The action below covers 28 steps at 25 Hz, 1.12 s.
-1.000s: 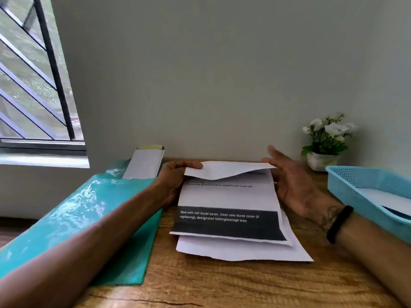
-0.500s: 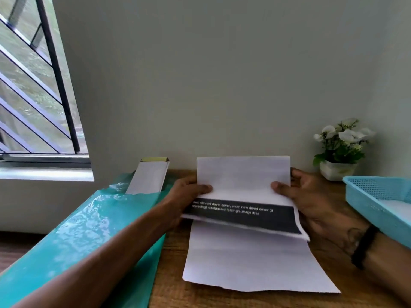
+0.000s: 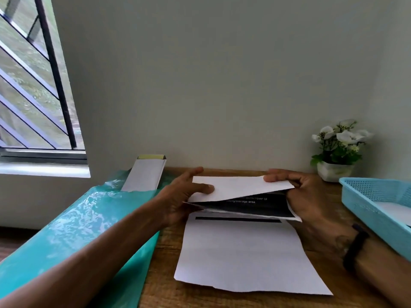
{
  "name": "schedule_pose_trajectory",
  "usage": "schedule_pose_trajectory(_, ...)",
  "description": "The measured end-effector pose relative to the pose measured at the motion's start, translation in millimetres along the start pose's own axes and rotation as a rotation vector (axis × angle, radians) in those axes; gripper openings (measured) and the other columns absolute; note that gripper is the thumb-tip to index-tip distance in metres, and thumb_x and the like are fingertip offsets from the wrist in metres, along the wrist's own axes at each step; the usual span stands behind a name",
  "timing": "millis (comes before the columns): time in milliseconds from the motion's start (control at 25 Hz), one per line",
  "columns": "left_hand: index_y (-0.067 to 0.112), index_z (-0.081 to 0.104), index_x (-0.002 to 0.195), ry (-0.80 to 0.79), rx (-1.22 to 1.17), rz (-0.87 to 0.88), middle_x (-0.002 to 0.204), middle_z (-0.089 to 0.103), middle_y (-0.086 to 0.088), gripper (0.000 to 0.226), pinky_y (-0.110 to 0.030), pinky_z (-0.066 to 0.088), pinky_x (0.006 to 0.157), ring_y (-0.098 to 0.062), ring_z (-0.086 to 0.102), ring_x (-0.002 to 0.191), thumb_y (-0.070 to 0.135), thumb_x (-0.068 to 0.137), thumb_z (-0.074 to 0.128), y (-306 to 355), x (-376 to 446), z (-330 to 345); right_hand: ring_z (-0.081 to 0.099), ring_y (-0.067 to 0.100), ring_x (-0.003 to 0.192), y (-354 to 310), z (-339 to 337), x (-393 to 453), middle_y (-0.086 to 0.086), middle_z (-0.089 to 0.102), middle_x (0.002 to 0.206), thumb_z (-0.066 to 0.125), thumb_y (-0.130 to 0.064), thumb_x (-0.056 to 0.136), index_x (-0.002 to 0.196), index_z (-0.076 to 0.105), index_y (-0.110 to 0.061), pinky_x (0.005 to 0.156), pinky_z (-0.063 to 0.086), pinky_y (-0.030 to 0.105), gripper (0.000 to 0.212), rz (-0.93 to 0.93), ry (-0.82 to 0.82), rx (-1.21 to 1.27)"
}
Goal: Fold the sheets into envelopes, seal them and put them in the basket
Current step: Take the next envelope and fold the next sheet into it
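Wooden bench (image 3: 169,241) against plain grey wall (image 3: 222,74); barred window (image 3: 33,85) at far left.

Folded sheet (image 3: 242,187): white, printed with a black band and partial white text, held just above the bench near its far edge, centre. Top flap bent down over the black band, fold not yet flat.

Left hand (image 3: 180,196): closed on left end of folded sheet, thumb on top of the flap, fingers beneath.

Right hand (image 3: 307,196): closed on right end of folded sheet, fingers over the top edge, thumb side hidden behind the paper. Black band (image 3: 355,245) on the wrist.

Flat sheet (image 3: 244,254): white, lying on the bench directly in front of the folded one, thin black line near its far edge, near edge slightly uneven.

Basket (image 3: 364,196): light blue, perforated, at right edge of the bench, something white inside, only partly in view.

Teal plastic bag (image 3: 84,223): glossy, along left edge of the bench, partly under the left forearm.

White box (image 3: 144,174): long, narrow, standing out of the bag at far left corner, yellowish end against the wall.

Potted plant (image 3: 338,150): white flowers, white pot, far right corner beside the basket.
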<state>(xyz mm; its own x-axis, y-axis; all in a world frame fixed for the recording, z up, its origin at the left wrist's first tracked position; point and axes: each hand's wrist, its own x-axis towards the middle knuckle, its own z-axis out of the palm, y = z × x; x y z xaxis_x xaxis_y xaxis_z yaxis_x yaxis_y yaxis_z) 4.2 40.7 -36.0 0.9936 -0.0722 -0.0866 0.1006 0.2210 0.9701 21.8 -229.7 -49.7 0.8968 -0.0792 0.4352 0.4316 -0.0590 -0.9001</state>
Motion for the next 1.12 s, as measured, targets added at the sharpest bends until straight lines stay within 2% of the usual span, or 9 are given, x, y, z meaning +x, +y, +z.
schedule_pose_trajectory(120,0.029,0.061,0.140,0.041,0.000,0.066,0.129,0.067,-0.012,0.065,-0.041,0.065,0.078,-0.033,0.069,0.108,-0.002,0.085,0.077,-1.2,4.1,-1.9,0.074,0.020,0.103,-1.1,-2.4,3.4,-0.004,0.079,0.108,0.050,-0.005,0.104,0.108,0.080,-0.028,0.087,0.063,0.031,0.037,0.102,0.026,0.129)
schedule_pose_trajectory(200,0.029,0.060,0.141,0.082,0.041,0.111,0.131,0.066,-0.009,0.062,-0.046,0.062,0.092,-0.034,0.066,0.115,0.003,0.088,0.077,1.9,6.9,-6.8,0.078,0.027,0.098,-4.9,-5.0,5.8,0.001,0.081,0.106,0.051,-0.025,0.107,0.122,0.070,-0.031,0.085,0.064,0.047,0.025,0.221,-0.002,0.236)
schedule_pose_trajectory(280,0.029,0.061,0.139,0.112,0.095,0.144,0.130,0.065,-0.008,0.056,-0.049,0.059,0.099,-0.034,0.064,0.118,0.006,0.090,0.077,1.6,7.7,-9.3,0.078,0.031,0.096,-6.3,-7.7,6.3,0.005,0.080,0.108,0.063,-0.029,0.101,0.124,0.067,-0.027,0.080,0.064,0.051,0.023,0.248,-0.058,0.210)
schedule_pose_trajectory(400,0.022,0.065,0.132,0.139,0.078,0.147,0.124,0.072,-0.013,0.045,-0.054,0.058,0.100,-0.036,0.069,0.114,0.010,0.090,0.078,-1.2,9.0,-8.8,0.078,0.027,0.094,-2.1,-7.0,1.8,0.003,0.079,0.111,0.079,-0.011,0.087,0.125,0.067,-0.023,0.071,0.065,0.046,0.041,0.187,-0.136,0.127)
schedule_pose_trajectory(600,0.013,0.066,0.128,0.131,0.083,0.032,0.120,0.075,-0.014,0.047,-0.051,0.058,0.100,-0.034,0.071,0.113,0.041,0.091,0.075,-0.4,8.8,-8.4,0.079,0.038,0.078,2.8,-7.2,4.4,0.010,0.082,0.096,0.072,0.003,0.090,0.112,0.068,-0.011,0.058,0.064,0.031,0.026,0.203,-0.043,0.181)
schedule_pose_trajectory(720,0.015,0.063,0.123,0.125,-0.009,-0.015,0.120,0.071,-0.016,0.053,-0.048,0.059,0.094,-0.033,0.070,0.110,0.060,0.096,0.060,2.7,7.5,-4.1,0.079,0.040,0.081,4.8,-7.9,5.7,0.018,0.080,0.100,0.070,0.005,0.092,0.110,0.069,-0.005,0.061,0.064,0.031,0.020,0.231,-0.013,0.238)
schedule_pose_trajectory(880,0.010,0.067,0.126,0.104,-0.188,0.024,0.122,0.071,-0.020,0.069,-0.054,0.052,0.108,-0.037,0.067,0.119,0.068,0.089,0.062,10.3,7.5,-9.2,0.078,0.038,0.091,5.0,-3.7,5.9,0.024,0.078,0.101,0.066,0.012,0.090,0.097,0.078,0.001,0.075,0.066,0.035,0.017,0.217,-0.028,0.337)
schedule_pose_trajectory(1040,0.013,0.065,0.133,-0.023,-0.191,-0.029,0.128,0.072,-0.023,0.070,-0.052,0.055,0.104,-0.038,0.068,0.121,0.052,0.078,0.083,15.0,2.8,-16.7,0.078,0.033,0.097,4.8,0.2,5.1,0.015,0.081,0.101,0.074,0.015,0.080,0.086,0.082,-0.003,0.078,0.066,0.033,0.021,0.182,0.004,0.308)
schedule_pose_trajectory(1120,0.008,0.070,0.130,-0.075,-0.094,-0.064,0.120,0.076,-0.018,0.064,-0.039,0.065,0.084,-0.028,0.076,0.103,0.029,0.074,0.089,14.4,-2.1,-13.6,0.077,0.029,0.099,2.3,1.2,5.8,0.010,0.081,0.103,0.073,0.015,0.082,0.091,0.082,-0.003,0.076,0.065,0.028,0.022,0.172,0.024,0.311)
